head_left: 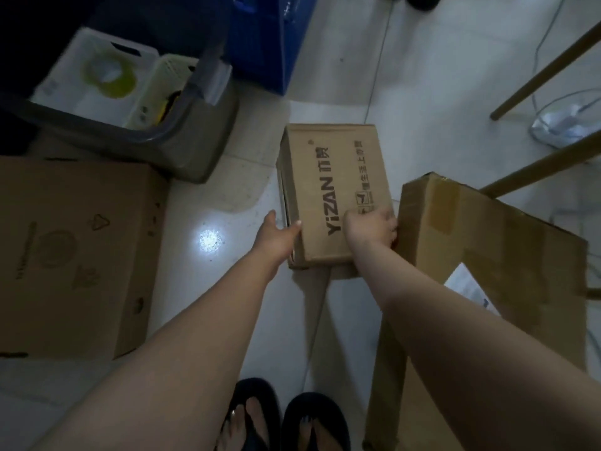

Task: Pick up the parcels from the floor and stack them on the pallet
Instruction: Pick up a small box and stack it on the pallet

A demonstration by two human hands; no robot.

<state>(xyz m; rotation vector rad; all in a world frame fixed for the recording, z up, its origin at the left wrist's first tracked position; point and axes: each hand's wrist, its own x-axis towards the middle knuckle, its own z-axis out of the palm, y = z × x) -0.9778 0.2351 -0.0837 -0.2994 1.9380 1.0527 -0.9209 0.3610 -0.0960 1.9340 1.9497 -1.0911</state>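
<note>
A brown cardboard parcel [328,177] printed "YIZAN" sits on the pale tiled floor in the middle of the head view. My left hand [276,236] lies against its left side with the thumb on the top edge. My right hand [372,227] grips the near right corner, its fingers curled over the right edge. A taped cardboard box [481,242] stands close against the parcel's right side. A large cardboard box [74,252] lies at the left. No pallet is in view.
A grey bin [195,138] holding white baskets stands behind the large box. A blue crate [266,40] is at the top. Wooden legs [546,66] and a white fan base [566,122] with cables occupy the right. My sandalled feet [283,421] are at the bottom.
</note>
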